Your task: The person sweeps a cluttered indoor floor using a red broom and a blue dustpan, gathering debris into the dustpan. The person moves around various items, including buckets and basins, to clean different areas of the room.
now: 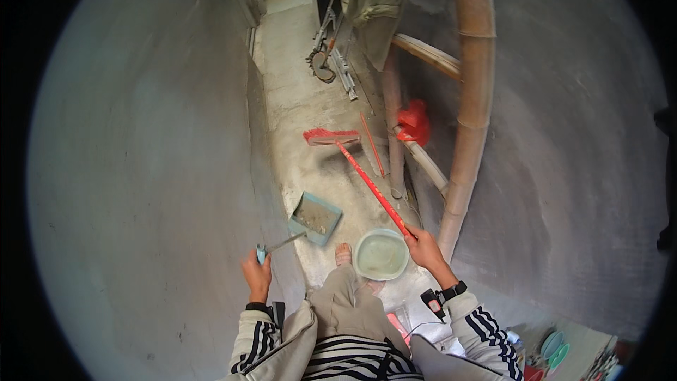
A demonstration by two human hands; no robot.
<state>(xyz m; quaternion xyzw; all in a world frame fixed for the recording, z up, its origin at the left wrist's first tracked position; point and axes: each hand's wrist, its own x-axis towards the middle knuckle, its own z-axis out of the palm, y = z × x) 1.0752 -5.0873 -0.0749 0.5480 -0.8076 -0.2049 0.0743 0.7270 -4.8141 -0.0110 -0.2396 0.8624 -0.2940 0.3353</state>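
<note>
My left hand [257, 275] grips the light-blue handle end of a long-handled dustpan [329, 238]. Grey dirt and small bits of debris lie in its pan. In my right hand [424, 247] is the red stick of a broom [373, 188]. The broom's head, with red bristles, points away from me, beyond the dustpan; a shadow shows under it. A pale green plastic basin [382, 255], holding what looks like cloudy water, stands by my feet, just below my right hand.
A bamboo ladder [473, 111] leans along the right wall, with a red plastic bag [414, 123] on a rung and an olive cloth [373, 5] above. A thin red stick [372, 144] lies near its foot. Long-handled tools [323, 63] stand farther along. A grey wall [148, 169] bounds the left.
</note>
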